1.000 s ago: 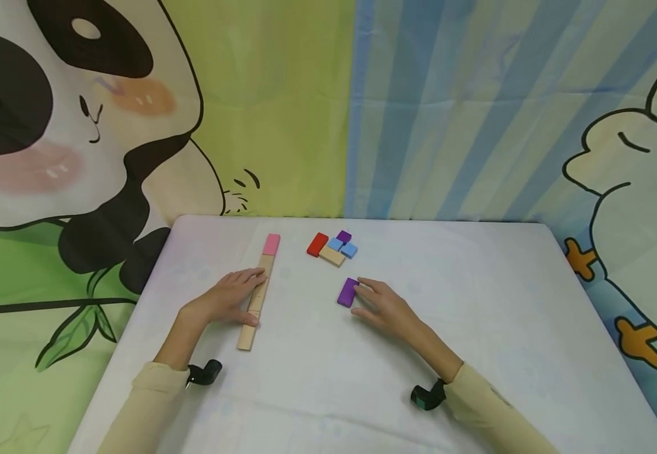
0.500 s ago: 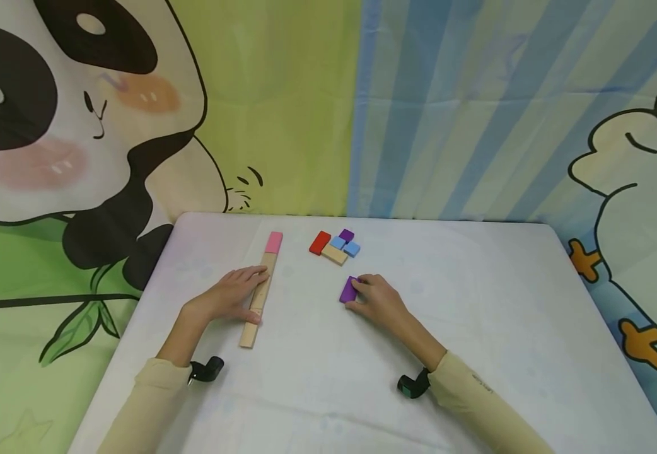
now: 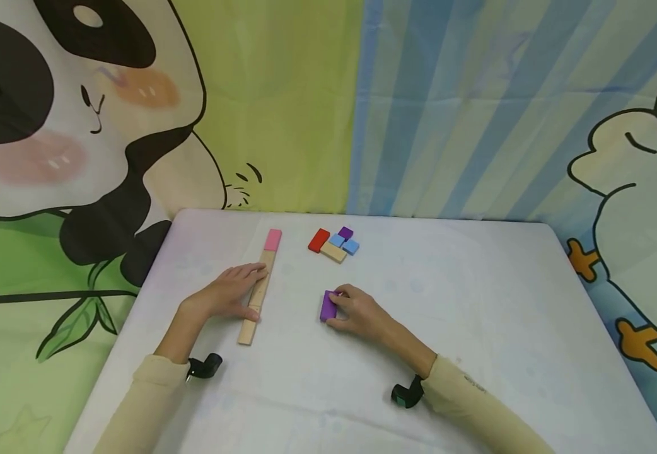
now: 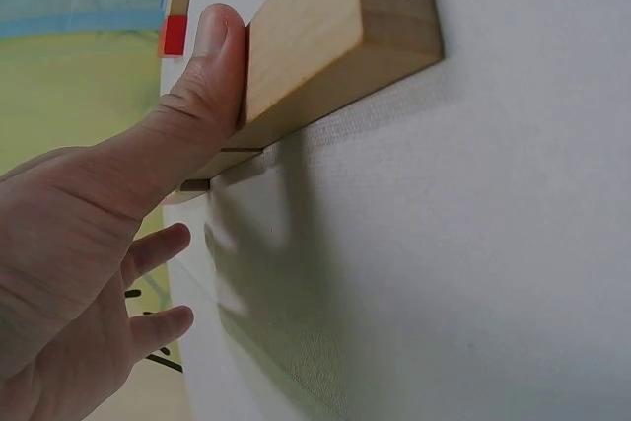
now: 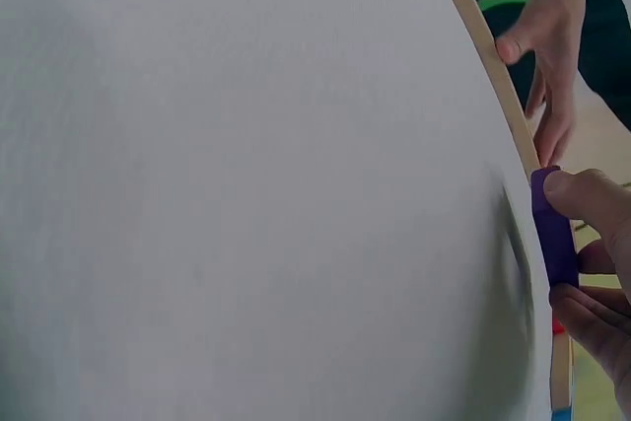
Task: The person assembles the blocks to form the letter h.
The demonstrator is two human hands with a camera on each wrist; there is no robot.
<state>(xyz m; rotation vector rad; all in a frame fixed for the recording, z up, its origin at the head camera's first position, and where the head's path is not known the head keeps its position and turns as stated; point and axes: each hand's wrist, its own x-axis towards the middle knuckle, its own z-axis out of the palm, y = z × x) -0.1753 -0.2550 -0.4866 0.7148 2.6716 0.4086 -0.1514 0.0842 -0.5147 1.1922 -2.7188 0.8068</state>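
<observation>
My left hand [image 3: 220, 295] lies along a straight row of plain wooden blocks [image 3: 261, 289], thumb and fingertips touching it. A pink block [image 3: 273, 240] forms the far end of this row. In the left wrist view, the thumb presses the nearest wooden block [image 4: 306, 32], whose end face is marked "42", while the other fingers spread out loosely. My right hand [image 3: 362, 317] pinches a purple block [image 3: 328, 306] between thumb and fingers, to the right of the row. The right wrist view shows this purple block [image 5: 556, 229] held just over the white surface.
Farther back on the white table [image 3: 447, 302] lies a loose cluster: a red block [image 3: 319, 240], a plain wooden block [image 3: 333, 252], two small blue blocks [image 3: 351, 246] and a small purple block [image 3: 345, 233]. Printed curtains [image 3: 283, 101] hang behind the table's far edge.
My right hand has closed its fingers on the purple block and brought it left and slightly nearer to me. The left hand has stayed on the row.
</observation>
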